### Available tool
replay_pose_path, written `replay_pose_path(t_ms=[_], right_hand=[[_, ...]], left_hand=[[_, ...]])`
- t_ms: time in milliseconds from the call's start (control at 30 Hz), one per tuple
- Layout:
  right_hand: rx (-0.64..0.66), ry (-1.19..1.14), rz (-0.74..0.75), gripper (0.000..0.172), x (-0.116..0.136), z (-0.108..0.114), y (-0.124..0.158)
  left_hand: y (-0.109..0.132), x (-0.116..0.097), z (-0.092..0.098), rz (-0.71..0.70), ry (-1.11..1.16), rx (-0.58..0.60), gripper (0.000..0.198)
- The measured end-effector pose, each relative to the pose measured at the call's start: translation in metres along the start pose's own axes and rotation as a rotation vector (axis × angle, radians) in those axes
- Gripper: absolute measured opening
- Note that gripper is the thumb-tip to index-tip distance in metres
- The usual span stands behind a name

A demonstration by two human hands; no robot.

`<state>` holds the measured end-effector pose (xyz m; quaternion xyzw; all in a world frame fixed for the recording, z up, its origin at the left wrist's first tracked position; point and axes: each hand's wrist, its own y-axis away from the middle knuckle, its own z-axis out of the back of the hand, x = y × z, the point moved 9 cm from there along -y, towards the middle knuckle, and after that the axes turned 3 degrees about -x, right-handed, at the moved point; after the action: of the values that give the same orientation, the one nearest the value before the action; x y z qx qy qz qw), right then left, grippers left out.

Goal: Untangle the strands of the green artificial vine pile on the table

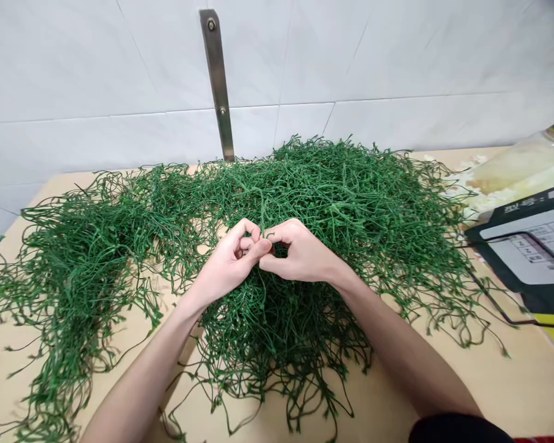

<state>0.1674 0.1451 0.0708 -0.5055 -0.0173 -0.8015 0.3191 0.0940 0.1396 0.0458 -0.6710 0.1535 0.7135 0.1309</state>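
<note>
Over the middle of a large heap of thin green plastic stems [332, 203], my two hands meet fingertip to fingertip. My left hand [231, 261] is closed in a pinch, and my right hand [302, 252] pinches from the other side. Between them is a green stem [263, 212], its upper part rising just above the fingers. A small curled end shows by the right index finger. The exact grip point is hidden behind the fingertips. Stems from the heap hang below and around both hands.
A second clump of green stems [87, 252] spreads over the left of the wooden table [498, 381]. Behind stands a tiled wall [133, 61] with a metal bracket [218, 86]. At right lie a dark labelled package [512, 258] and clear plastic packaging [517, 169] with white pieces.
</note>
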Motion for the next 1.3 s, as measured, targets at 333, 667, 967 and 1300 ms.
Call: replay_pose_path(t_ms=[333,667,967,1300], right_hand=[[-0.141,0.258,-0.099,0.016,-0.006,0.039,0.004],[0.088,0.144,-0.007,0.023,0.015,0.011,0.005],[0.062,0.056,-0.040,0.021,0.018,0.017,0.006],[-0.117,0.256,0.116,0.017,0.018,0.019,0.004]], left_hand=[[-0.002,0.003,0.017,0.022,0.269,-0.098,0.033],[0.005,-0.021,0.027,-0.158,-0.189,-0.237,0.024],[0.011,-0.031,0.030,-0.139,-0.221,-0.296,0.012],[0.015,-0.035,0.024,-0.208,-0.370,-0.296,0.005]])
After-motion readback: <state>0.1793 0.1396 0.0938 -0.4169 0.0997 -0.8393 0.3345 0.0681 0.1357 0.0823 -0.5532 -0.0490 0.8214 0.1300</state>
